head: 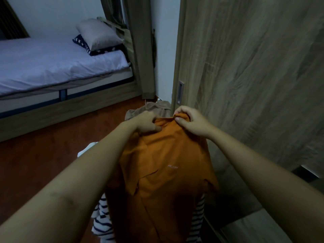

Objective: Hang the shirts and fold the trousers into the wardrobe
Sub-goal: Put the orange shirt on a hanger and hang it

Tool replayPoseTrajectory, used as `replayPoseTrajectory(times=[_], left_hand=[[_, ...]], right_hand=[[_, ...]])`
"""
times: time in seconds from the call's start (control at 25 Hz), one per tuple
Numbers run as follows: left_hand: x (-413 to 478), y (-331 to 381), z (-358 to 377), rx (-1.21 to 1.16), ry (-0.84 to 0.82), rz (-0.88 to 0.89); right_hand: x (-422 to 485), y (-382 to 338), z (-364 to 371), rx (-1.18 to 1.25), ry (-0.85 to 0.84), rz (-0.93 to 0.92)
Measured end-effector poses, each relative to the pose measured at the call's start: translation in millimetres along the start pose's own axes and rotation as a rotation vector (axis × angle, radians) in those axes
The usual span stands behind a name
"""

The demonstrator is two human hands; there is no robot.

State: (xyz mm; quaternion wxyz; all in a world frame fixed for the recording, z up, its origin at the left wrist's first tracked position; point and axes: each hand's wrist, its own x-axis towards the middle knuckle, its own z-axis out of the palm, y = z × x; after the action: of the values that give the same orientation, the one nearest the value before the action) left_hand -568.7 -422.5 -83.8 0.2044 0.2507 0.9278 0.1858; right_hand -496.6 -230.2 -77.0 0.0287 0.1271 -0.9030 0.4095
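Observation:
An orange shirt (163, 165) with a small white logo hangs down in front of me, held up by its top edge. My left hand (147, 122) pinches the fabric at the upper left, and my right hand (190, 121) grips the bunched cloth at the upper right. The wooden wardrobe door (245, 71) with a recessed metal handle (180, 92) stands shut just right of my hands. Below the orange shirt lies a blue-and-white striped garment (101, 223), partly hidden. A beige garment (156, 109) lies on the floor beyond my hands.
A bed (52, 67) with a pale sheet and two pillows (98, 37) fills the left side. A grey-brown curtain (140, 50) hangs beside the white wall. The floor (43, 158) is reddish brown. The wardrobe's lower track (245, 221) runs at bottom right.

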Motion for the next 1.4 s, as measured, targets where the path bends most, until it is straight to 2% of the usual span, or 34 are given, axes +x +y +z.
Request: replayPoseTrajectory(times=[0.12, 0.2, 0.32, 0.4, 0.48, 0.56, 0.64, 0.72, 0.76, 0.92, 1.0, 1.12, 1.2, 1.32, 1.4], left_hand=[[-3, -31, -4, 0.147, 0.045, -0.05], [-19, -52, -8, 0.353, 0.093, -0.141], [-49, -68, -22, 0.504, 0.367, -0.266], [-68, -73, -33, 0.377, 0.513, -0.317], [-93, -72, -35, 0.065, 0.553, -0.302], [-116, -64, -33, -0.273, 0.496, -0.217], [-146, -48, -27, -0.492, 0.387, -0.131], [-172, -28, -22, -0.562, 0.362, -0.068], [-183, -18, -19, -0.551, 0.408, -0.046], [-236, 55, -4, -0.377, 0.811, 0.073], [-263, 102, 2, -0.376, 0.889, 0.192], [-294, 165, 6, -0.461, 0.743, 0.365], [-307, 203, 14, -0.462, 0.639, 0.415], [-308, 256, 33, -0.386, 0.663, 0.341], [-307, 297, 49, -0.244, 0.609, 0.326]], right_hand=[[-1, -6, 6, -0.208, 0.129, 0.099], [-2, -12, 12, -0.357, 0.242, 0.18], [-7, -20, 14, -0.396, 0.335, 0.255], [-14, -25, 10, -0.346, 0.353, 0.283], [-30, -35, 6, -0.287, 0.367, 0.301], [-47, -47, -1, -0.255, 0.356, 0.312], [-73, -63, -11, -0.245, 0.315, 0.271], [-105, -79, -21, -0.237, 0.292, 0.258], [-121, -86, -25, -0.239, 0.286, 0.262], [-200, -118, -42, -0.234, 0.346, 0.286], [-243, -137, -60, -0.244, 0.435, 0.278], [-311, -158, -98, -0.226, 0.586, 0.276], [-358, -163, -124, -0.231, 0.688, 0.275], [-413, -167, -155, -0.328, 0.836, 0.265], [-446, -169, -170, -0.413, 0.835, 0.292]])
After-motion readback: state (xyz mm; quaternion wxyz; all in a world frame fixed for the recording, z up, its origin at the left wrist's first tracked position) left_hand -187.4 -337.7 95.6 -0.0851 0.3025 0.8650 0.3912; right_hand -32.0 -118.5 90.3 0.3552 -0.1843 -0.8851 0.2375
